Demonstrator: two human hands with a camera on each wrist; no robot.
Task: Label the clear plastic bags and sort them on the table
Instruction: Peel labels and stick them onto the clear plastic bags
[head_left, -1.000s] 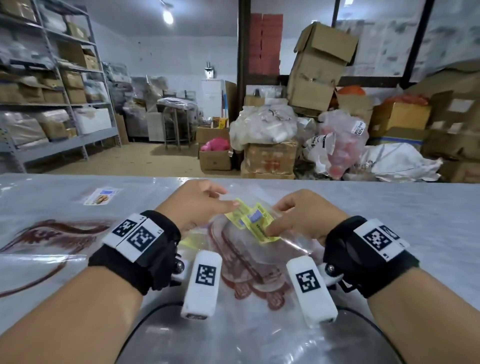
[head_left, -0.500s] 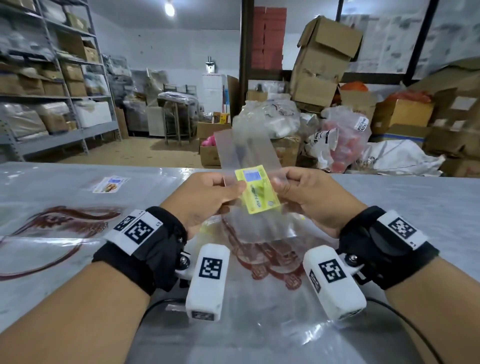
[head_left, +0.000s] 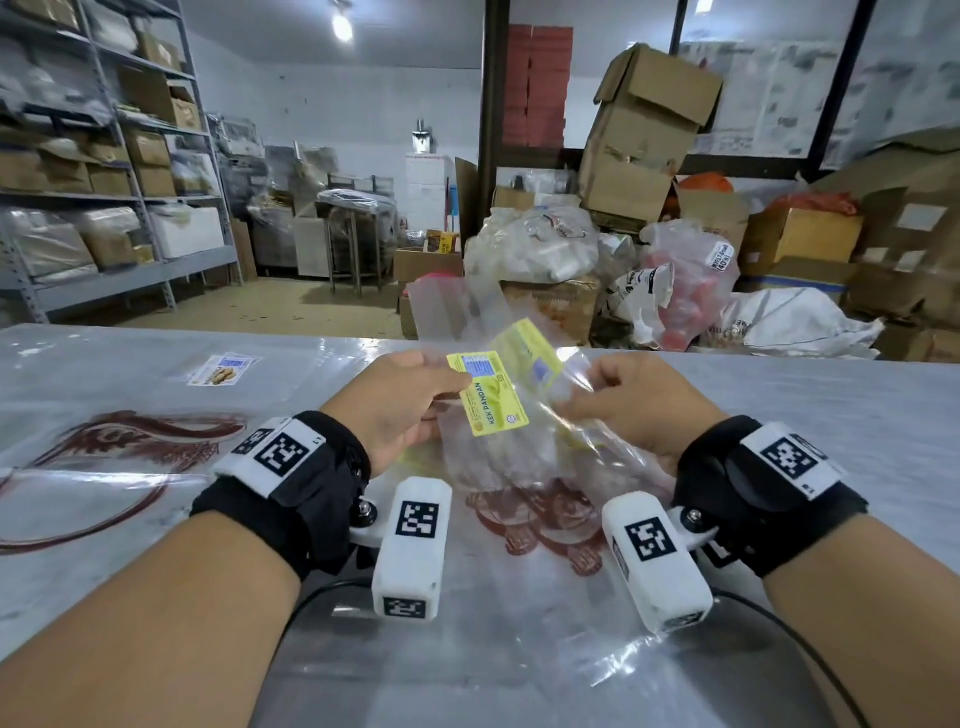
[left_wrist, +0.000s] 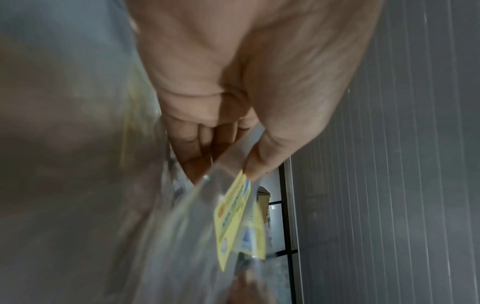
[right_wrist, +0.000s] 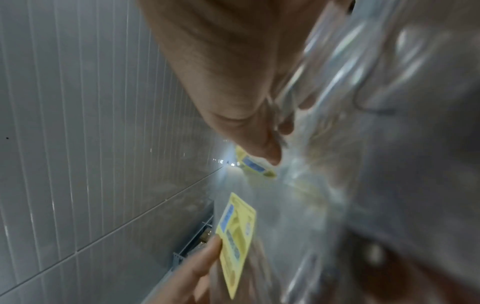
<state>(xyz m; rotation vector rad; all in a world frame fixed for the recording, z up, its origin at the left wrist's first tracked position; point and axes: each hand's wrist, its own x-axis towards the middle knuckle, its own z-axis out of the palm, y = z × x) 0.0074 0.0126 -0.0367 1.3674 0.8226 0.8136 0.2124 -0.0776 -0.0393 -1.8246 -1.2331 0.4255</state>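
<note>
Both hands hold clear plastic bags up above the table. My left hand (head_left: 447, 387) pinches the left edge of a clear bag (head_left: 483, 457) that bears a yellow "KEK PANDAN" label (head_left: 493, 395). In the left wrist view, the thumb (left_wrist: 259, 164) presses on that label (left_wrist: 231, 216). My right hand (head_left: 566, 400) pinches a second clear bag (head_left: 587, 384) with its own yellow label (head_left: 530, 348), just behind and to the right of the first. The right wrist view shows my thumb (right_wrist: 265, 150) on that label (right_wrist: 254, 166), with the first bag's label (right_wrist: 236, 232) beyond it.
The table (head_left: 831, 415) is covered by clear sheeting with red print (head_left: 130, 436). A flat bag with a blue and tan label (head_left: 223, 369) lies at the far left. Beyond the far edge are cardboard boxes (head_left: 644, 135), filled plastic sacks (head_left: 535, 249) and metal shelving (head_left: 104, 182).
Both hands have lifted the bags off the table. The two yellow labels overlapped half a second ago. They now stand apart, the right one further back.
</note>
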